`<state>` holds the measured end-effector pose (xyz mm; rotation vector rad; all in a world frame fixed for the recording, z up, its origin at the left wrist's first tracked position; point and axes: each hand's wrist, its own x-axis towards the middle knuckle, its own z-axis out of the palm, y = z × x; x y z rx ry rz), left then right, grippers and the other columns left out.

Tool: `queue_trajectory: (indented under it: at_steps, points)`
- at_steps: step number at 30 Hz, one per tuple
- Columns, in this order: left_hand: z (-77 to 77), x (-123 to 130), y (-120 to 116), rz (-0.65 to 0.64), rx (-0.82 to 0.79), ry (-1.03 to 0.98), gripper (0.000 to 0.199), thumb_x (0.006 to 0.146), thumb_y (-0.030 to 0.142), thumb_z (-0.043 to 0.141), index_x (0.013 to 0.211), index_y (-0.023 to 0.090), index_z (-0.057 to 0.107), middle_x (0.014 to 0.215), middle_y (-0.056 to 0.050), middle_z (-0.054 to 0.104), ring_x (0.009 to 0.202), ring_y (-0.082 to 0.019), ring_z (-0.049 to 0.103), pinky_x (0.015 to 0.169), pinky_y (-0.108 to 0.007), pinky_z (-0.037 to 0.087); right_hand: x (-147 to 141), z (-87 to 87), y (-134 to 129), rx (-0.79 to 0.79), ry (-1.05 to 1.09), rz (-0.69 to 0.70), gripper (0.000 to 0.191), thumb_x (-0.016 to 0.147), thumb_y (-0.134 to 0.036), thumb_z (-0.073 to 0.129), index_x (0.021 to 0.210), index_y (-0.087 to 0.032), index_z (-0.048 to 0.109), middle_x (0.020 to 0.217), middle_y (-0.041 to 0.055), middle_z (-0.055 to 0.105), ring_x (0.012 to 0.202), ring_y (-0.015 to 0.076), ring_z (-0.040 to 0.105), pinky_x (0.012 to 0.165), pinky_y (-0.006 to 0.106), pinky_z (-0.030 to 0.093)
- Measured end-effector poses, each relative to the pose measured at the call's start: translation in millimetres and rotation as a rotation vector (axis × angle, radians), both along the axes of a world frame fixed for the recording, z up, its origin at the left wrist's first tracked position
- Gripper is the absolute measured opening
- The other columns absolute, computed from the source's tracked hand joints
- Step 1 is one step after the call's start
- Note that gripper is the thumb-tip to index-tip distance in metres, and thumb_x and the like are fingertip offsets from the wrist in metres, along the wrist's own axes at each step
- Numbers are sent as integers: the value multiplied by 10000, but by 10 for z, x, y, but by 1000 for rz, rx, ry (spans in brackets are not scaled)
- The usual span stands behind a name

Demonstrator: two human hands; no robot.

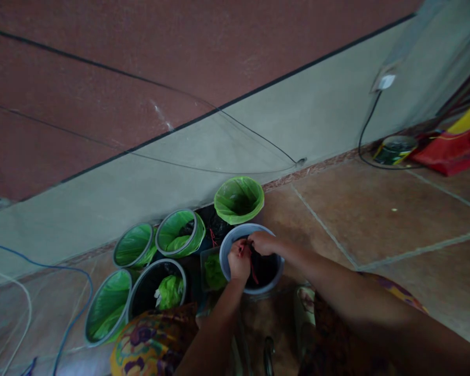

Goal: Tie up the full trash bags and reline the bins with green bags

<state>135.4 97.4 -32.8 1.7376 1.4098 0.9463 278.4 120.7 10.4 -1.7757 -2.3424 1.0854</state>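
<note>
A grey-rimmed round bin (281, 266) stands in front of me with a dark bag (265, 269) inside it. Over its left part my left hand (239, 257) is closed on the top of the dark bag, where a red strip (254, 271) hangs down. My right hand (261, 243) is closed beside it at the bin's far side, fingers pinched on the same dark material. The two hands nearly touch. Just behind this bin stands another bin lined with a light green bag (239, 201).
More green-lined bins (133, 245) (180, 233) (108, 306) stand at the left, near a dark bin holding a crumpled green bag (169, 292). A green basket (214, 270) sits between. Hoses (76, 313) lie at far left; a can (395, 150) and red bag (454, 149) are at right.
</note>
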Motion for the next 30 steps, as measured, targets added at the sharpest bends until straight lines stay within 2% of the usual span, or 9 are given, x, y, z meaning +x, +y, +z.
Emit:
queue_trajectory:
  at_steps: [6,13,17,20,25,27,30]
  points:
    - [-62,-49,-26,49,-34,-12,180,815,232,550,857,185,718,891,-62,722,850,-188,653,853,-335,499,4,18,-3,-257,172,-112,276,851,-113,457,980,-120,701,734,56,678,589,124,591,549,202,401]
    - [-43,-61,20,11,-178,-226,167,760,238,609,832,174,746,843,-52,747,768,-171,676,772,-300,546,31,-38,-58,-322,309,-252,244,874,-187,465,951,-121,686,698,32,650,515,72,528,460,159,357]
    - [-57,-71,9,-31,-191,-272,198,769,262,619,875,169,757,875,-61,755,791,-181,689,779,-308,555,41,-1,-37,-177,131,-134,275,861,-185,458,870,-107,722,706,60,678,565,99,569,506,177,387]
    - [-99,-92,-14,-97,-132,-218,225,804,298,604,901,172,763,848,-65,754,785,-189,689,768,-316,553,30,38,-9,-6,18,-72,285,825,-164,474,791,-90,747,771,112,712,717,171,631,635,229,444]
    - [-170,-128,-31,-122,-45,-125,256,848,336,570,910,175,759,852,-74,747,784,-195,681,737,-315,542,11,95,-25,123,-81,-127,302,813,-189,483,890,-90,758,984,192,719,938,286,656,784,317,490]
    - [-192,-155,-37,-101,-15,-74,247,848,325,566,881,174,759,838,-71,740,776,-190,672,735,-309,531,26,106,-39,156,-133,-153,309,819,-196,482,920,-85,752,1004,214,714,966,318,660,789,341,506]
    - [-227,-211,-64,-54,4,15,233,832,290,557,800,163,749,700,-42,696,659,-157,622,654,-278,500,67,79,-49,153,-130,-197,292,811,-145,491,948,-52,732,1008,250,703,984,350,656,803,376,510]
